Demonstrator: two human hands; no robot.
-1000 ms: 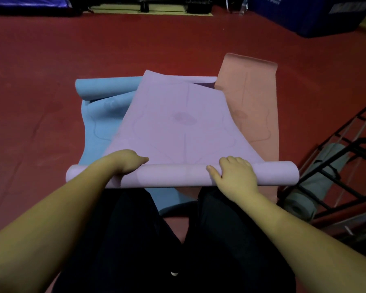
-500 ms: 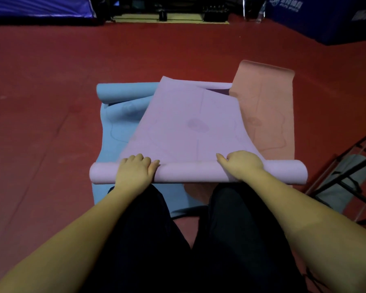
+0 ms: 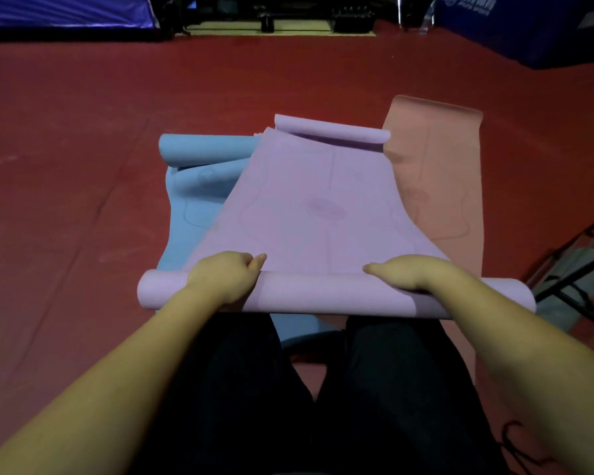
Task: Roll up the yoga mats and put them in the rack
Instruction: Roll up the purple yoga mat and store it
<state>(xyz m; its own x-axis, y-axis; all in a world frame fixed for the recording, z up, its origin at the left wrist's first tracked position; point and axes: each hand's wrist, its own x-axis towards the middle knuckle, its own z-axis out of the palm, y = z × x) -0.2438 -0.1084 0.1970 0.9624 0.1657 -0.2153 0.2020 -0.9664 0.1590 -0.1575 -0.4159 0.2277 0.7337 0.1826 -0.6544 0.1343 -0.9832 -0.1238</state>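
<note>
A purple yoga mat (image 3: 309,207) lies in front of me, its near end wound into a thick roll (image 3: 309,296) across my knees and its far end curled over. My left hand (image 3: 225,274) presses on the roll's left part, fingers curled over its top. My right hand (image 3: 408,272) grips the roll's right part the same way. Under the purple mat, a blue yoga mat (image 3: 192,186) lies on the left with its far end curled. An orange yoga mat (image 3: 439,173) lies flat on the right. The black wire rack (image 3: 576,269) stands at the right edge.
A grey rolled mat (image 3: 563,289) sits inside the rack. The floor (image 3: 66,200) is red. Dark blue padded blocks (image 3: 528,25) and black equipment (image 3: 271,15) line the far wall. My dark trousers (image 3: 288,389) fill the foreground.
Both hands have shifted over the top of the roll, and the roll has grown thicker and turned forward. The view has drifted, bringing the mats closer and the rack further right.
</note>
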